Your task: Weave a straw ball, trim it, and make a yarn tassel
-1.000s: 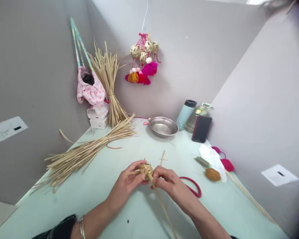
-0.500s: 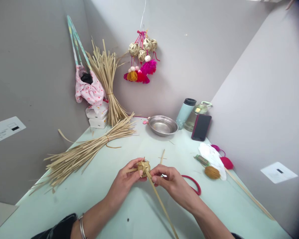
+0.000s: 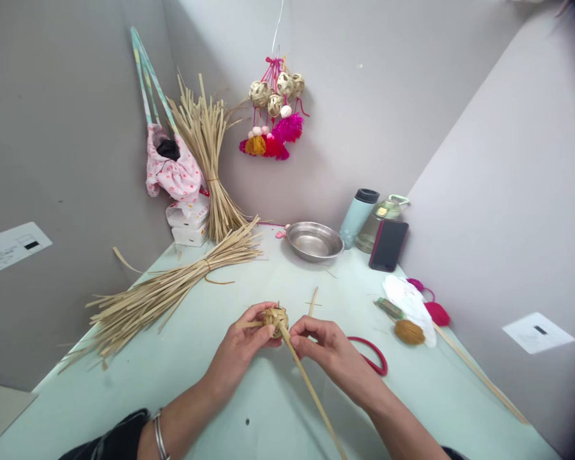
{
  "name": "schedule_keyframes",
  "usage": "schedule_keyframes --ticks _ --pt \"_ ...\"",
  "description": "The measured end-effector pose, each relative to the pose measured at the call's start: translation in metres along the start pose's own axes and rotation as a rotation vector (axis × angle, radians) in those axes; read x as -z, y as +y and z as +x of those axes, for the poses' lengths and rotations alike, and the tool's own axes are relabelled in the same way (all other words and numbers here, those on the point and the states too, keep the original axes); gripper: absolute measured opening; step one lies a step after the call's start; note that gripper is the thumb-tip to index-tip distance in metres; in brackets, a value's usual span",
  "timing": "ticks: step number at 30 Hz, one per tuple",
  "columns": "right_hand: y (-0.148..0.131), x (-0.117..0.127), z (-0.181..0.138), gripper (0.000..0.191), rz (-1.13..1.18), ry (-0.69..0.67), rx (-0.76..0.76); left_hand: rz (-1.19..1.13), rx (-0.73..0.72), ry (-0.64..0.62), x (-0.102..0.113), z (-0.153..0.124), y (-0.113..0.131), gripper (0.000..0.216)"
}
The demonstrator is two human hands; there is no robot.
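A small woven straw ball (image 3: 277,317) sits between my two hands above the pale green table (image 3: 211,377). My left hand (image 3: 242,348) cups the ball from the left, fingers curled round it. My right hand (image 3: 323,348) pinches a long flat straw strip (image 3: 311,390) close to the ball. The strip runs from the ball down toward me. A short straw end sticks out of the ball to the left.
A tied bundle of straw strips (image 3: 167,291) lies at the left, another bundle (image 3: 211,160) leans in the corner. Red scissors (image 3: 371,354) lie by my right hand. A steel bowl (image 3: 315,241), a bottle (image 3: 359,217), a phone (image 3: 388,246) and yarn balls (image 3: 409,332) stand farther back and to the right.
My right hand has slid a little down the strip, away from the ball. The strip now slants more steeply toward me. My left hand keeps its hold.
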State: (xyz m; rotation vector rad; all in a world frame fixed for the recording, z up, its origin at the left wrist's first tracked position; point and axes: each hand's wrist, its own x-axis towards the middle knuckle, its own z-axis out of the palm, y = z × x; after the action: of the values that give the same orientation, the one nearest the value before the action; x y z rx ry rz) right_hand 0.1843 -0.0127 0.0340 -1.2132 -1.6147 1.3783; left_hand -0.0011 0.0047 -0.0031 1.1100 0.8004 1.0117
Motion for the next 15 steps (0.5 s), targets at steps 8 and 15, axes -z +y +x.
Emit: schedule_keyframes --ticks 8,15 --pt "0.0018 -0.0020 0.0012 0.023 0.167 -0.003 -0.003 -0.122 0.147 -0.032 -0.0007 0.0001 0.0018 0.034" --pt "0.0012 -0.0012 0.0009 0.022 0.322 0.028 -0.036 -0.160 0.187 -0.026 -0.0022 0.0002 0.0027 0.033"
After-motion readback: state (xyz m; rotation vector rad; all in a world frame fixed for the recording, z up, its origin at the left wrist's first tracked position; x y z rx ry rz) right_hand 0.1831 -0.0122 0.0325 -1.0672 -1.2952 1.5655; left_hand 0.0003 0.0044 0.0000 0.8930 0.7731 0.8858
